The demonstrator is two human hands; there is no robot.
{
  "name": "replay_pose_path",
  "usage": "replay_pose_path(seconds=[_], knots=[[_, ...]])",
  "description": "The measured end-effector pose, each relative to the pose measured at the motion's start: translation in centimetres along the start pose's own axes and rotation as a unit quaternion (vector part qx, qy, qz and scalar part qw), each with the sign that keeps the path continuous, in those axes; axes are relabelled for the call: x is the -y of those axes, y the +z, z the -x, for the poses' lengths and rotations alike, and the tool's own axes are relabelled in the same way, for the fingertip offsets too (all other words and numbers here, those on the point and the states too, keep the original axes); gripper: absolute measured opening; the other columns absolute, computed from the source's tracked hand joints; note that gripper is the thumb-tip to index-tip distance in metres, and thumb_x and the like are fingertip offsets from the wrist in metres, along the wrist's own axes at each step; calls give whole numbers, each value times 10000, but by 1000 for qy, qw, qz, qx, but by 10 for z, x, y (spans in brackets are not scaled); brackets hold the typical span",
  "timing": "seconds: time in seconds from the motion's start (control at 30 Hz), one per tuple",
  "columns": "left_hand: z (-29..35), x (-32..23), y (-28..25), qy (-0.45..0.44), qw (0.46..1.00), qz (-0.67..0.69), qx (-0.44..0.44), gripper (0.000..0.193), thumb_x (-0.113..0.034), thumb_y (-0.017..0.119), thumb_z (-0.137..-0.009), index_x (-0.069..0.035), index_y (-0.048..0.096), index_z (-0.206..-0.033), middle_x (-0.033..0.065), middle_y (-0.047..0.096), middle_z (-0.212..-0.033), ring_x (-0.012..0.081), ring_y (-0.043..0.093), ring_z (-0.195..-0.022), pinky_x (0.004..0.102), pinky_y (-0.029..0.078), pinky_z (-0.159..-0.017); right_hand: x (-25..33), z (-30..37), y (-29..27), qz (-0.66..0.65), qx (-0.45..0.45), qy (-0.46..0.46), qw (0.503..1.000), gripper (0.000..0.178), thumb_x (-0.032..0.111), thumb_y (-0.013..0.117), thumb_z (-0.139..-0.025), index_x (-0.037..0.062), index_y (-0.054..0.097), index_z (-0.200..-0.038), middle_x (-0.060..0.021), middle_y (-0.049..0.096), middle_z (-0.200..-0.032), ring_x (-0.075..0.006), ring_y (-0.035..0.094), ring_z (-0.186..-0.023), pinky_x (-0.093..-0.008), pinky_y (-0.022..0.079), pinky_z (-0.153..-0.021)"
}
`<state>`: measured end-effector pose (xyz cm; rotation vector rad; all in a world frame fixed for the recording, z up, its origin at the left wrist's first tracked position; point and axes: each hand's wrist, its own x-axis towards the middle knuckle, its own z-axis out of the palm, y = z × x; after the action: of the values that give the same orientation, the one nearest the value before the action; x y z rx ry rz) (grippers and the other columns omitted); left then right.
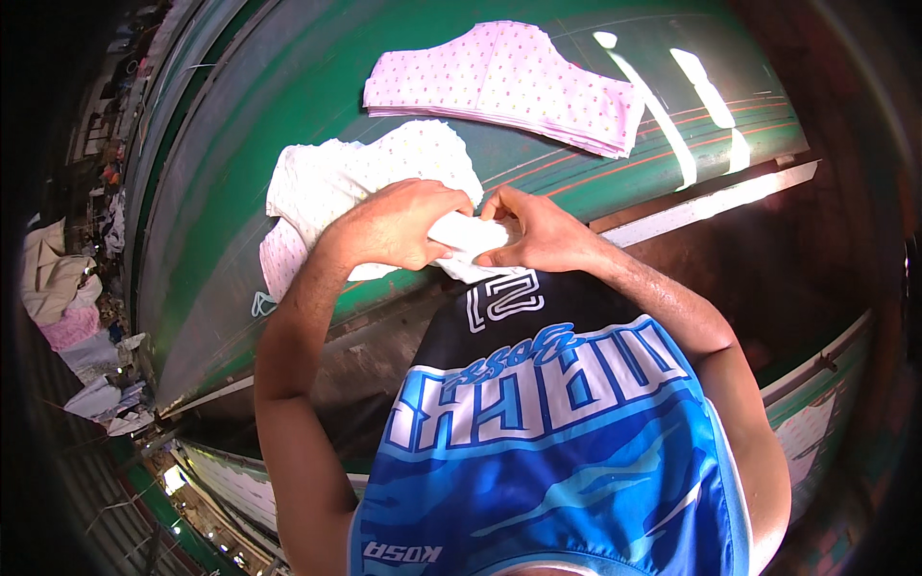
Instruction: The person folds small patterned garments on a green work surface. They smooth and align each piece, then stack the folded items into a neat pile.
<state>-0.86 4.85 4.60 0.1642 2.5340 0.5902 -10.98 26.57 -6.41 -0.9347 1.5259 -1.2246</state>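
Observation:
A white cloth garment piece (331,178) with a small dotted print lies bunched near the front edge of the green table, partly turned over. My left hand (408,226) closes on its near edge, fingers curled over the cloth. Just beside it, my right hand (547,232) pinches the same cloth between thumb and fingers. Between the two hands the fabric is gathered into a folded white bundle, and part of it hangs toward my shirt. Beyond my hands rests a flat stack of pink dotted cut cloth pieces (499,82). A pink dotted part (281,254) shows under the white cloth's left side.
The long green table (317,77) has orange lines and bright strips of sunlight at the right. A thin light-blue loop (261,304) hangs at its near edge by the cloth. Heaped cloths (72,307) lie far left. A pale rail (711,206) runs along the right front.

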Motion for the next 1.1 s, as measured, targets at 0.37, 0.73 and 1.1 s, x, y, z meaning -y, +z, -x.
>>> replay_pose_path(seconds=[0.37,0.73,1.1], knots=[[16,15,50,97,960,-171,-201,306,-28,777,-825,-44,731,-1126,88,693,-1134,319,671,-1132,476,541,-1034,-24,4,14,264,-87,-156,948,510,219,955,-807,31,682,-1195,-173,657,-1154,-385,632,-1102,-485,544,-953],[42,51,89,200,894,-244,-318,206,-106,755,-849,-50,749,-1047,58,711,-1147,234,689,-1154,486,552,-1117,-31,-4,6,125,-38,-221,967,433,310,899,-910,66,666,-1181,-158,673,-1265,-342,628,-1274,-460,493,-1098],[40,28,71,116,942,-228,-217,540,-97,694,-929,-66,641,-1465,69,618,-1157,248,632,-1109,466,514,-1079,-16,-51,-1,-30,130,155,979,328,297,813,-1031,10,705,-1146,-89,743,-1121,-150,684,-1010,-363,552,-895]])
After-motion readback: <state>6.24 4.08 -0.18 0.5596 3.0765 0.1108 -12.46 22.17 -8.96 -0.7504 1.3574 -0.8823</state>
